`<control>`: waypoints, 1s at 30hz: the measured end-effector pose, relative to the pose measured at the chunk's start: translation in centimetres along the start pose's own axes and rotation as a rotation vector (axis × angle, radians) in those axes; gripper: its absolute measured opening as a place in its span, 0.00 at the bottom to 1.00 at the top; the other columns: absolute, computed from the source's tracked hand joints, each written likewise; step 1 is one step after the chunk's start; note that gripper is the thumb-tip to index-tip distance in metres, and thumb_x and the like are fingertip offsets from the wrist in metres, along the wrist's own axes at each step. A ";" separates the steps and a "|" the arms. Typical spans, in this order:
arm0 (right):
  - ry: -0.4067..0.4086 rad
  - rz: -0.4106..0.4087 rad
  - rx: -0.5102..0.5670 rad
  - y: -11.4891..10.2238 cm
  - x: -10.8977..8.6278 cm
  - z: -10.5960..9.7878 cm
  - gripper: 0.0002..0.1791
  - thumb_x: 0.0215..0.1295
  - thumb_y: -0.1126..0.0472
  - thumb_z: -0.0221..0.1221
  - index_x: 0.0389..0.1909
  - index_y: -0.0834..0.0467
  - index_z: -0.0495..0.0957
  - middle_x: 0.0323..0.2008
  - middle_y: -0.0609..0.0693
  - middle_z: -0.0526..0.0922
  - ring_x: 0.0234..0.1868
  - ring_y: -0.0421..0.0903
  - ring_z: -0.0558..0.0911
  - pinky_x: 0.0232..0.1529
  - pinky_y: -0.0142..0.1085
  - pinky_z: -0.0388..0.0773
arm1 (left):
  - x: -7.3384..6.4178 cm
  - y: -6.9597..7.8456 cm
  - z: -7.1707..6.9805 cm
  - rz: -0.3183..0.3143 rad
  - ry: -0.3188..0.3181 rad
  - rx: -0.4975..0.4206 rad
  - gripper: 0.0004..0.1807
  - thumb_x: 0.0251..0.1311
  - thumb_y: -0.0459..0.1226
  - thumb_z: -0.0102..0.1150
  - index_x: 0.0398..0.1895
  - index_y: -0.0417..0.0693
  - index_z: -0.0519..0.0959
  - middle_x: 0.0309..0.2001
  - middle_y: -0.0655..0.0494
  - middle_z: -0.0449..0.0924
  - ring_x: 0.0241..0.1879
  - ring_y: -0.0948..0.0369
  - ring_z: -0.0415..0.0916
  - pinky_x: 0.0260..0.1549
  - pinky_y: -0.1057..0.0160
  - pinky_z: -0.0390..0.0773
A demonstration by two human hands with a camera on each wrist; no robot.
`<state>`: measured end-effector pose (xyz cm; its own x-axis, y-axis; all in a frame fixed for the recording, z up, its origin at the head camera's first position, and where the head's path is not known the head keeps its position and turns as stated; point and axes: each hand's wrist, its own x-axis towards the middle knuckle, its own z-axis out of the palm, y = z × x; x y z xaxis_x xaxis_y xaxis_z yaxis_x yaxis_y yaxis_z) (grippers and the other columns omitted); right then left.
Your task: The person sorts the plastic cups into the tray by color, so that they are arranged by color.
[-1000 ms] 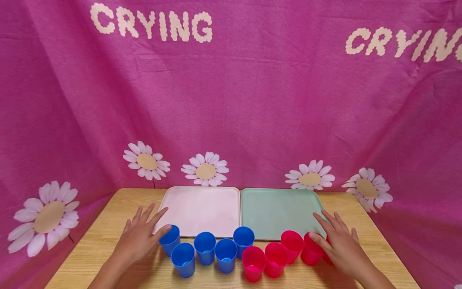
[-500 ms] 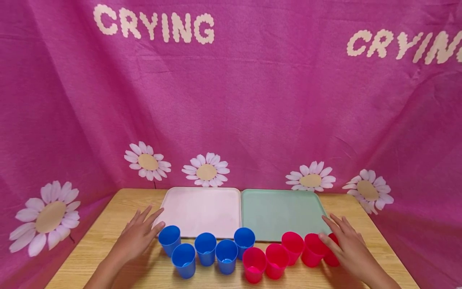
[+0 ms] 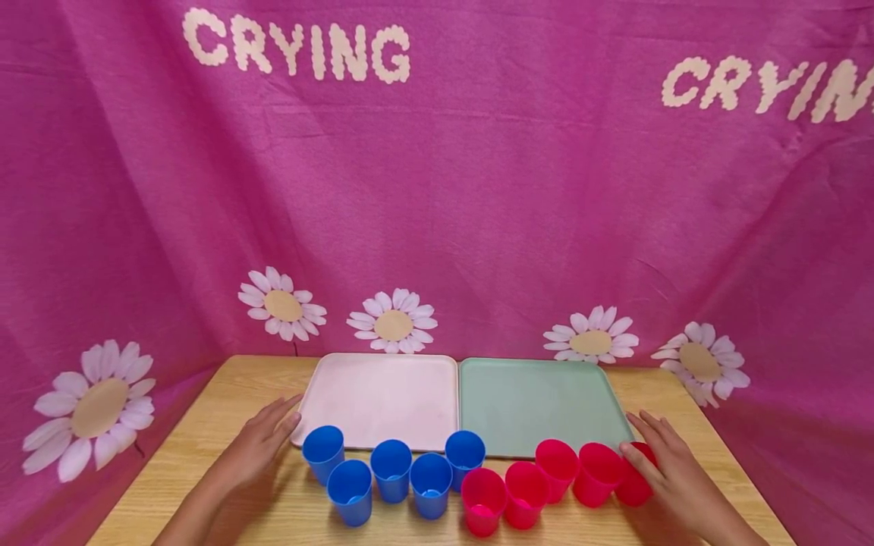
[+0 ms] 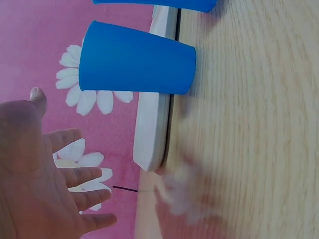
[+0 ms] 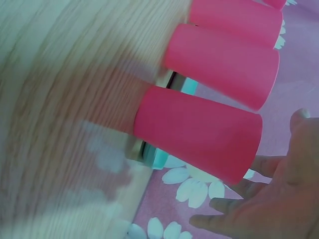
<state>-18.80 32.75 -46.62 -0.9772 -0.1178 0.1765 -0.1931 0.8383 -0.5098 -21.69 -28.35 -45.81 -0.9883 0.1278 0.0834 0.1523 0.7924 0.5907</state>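
Observation:
Several blue cups stand upright in a loose zigzag on the left, the outermost blue cup [image 3: 323, 455] nearest my left hand [image 3: 254, 451]. That hand is beside the pale pink tray's left end, fingers extended and nothing held; in the left wrist view its palm faces the blue cup [image 4: 137, 59] with a gap between. Several red cups continue the row rightward, ending with the outermost red cup [image 3: 633, 485]. My right hand [image 3: 672, 474] partly covers that cup in the head view. In the right wrist view its extended fingers [image 5: 214, 221] lie beyond the red cup [image 5: 199, 132], holding nothing.
Behind the cups, a pale pink tray [image 3: 382, 398] and a green tray [image 3: 539, 402] lie side by side on the wooden table [image 3: 205, 425]. A magenta cloth [image 3: 437, 189] with white daisies and lettering hangs around the table's back and sides.
Both hands have drawn outward, away from the cups, and come down beside the ends of the row. More of the outermost red cup shows now. The cups and trays stay in place.

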 end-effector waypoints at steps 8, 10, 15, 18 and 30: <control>0.014 0.009 0.036 0.7 -0.1 -0.2 0.36 0.78 0.49 0.56 0.73 0.71 0.63 0.71 0.77 0.60 0.70 0.80 0.56 0.58 0.78 0.61 | 1.0 -0.8 0.3 0.001 -0.016 -0.086 0.31 0.83 0.48 0.38 0.77 0.36 0.62 0.73 0.28 0.62 0.73 0.29 0.56 0.67 0.28 0.59; 0.015 0.015 0.029 0.8 -0.1 -0.3 0.36 0.78 0.49 0.56 0.73 0.72 0.62 0.71 0.77 0.60 0.70 0.80 0.57 0.58 0.77 0.62 | 1.2 -1.1 0.4 0.009 -0.014 -0.103 0.30 0.83 0.46 0.37 0.76 0.34 0.62 0.72 0.28 0.64 0.73 0.29 0.57 0.67 0.29 0.59; 0.017 0.016 0.013 1.2 -0.3 -0.3 0.37 0.78 0.48 0.55 0.73 0.72 0.62 0.70 0.77 0.61 0.67 0.78 0.63 0.58 0.76 0.64 | 1.6 -2.0 0.9 0.006 -0.018 -0.174 0.29 0.83 0.45 0.38 0.76 0.32 0.62 0.72 0.28 0.64 0.73 0.30 0.57 0.69 0.29 0.57; 0.014 0.013 0.030 1.5 -0.5 -0.4 0.37 0.78 0.48 0.56 0.73 0.72 0.62 0.70 0.76 0.61 0.66 0.77 0.64 0.58 0.75 0.66 | 1.9 -2.4 1.3 -0.040 -0.036 -0.224 0.29 0.82 0.45 0.41 0.76 0.33 0.62 0.71 0.27 0.66 0.71 0.30 0.61 0.68 0.31 0.60; -0.084 0.099 0.071 2.4 -0.4 -0.8 0.39 0.80 0.47 0.53 0.75 0.73 0.57 0.68 0.77 0.65 0.65 0.76 0.69 0.57 0.65 0.75 | 3.4 -4.1 2.9 -0.150 -0.001 -0.280 0.26 0.75 0.31 0.54 0.70 0.26 0.65 0.52 0.33 0.77 0.47 0.47 0.77 0.39 0.57 0.81</control>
<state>-18.82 35.22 -47.20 -0.9952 -0.0829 0.0528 -0.0981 0.8087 -0.5800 -25.62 -29.45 -50.32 -0.9995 0.0230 -0.0219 -0.0035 0.6071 0.7946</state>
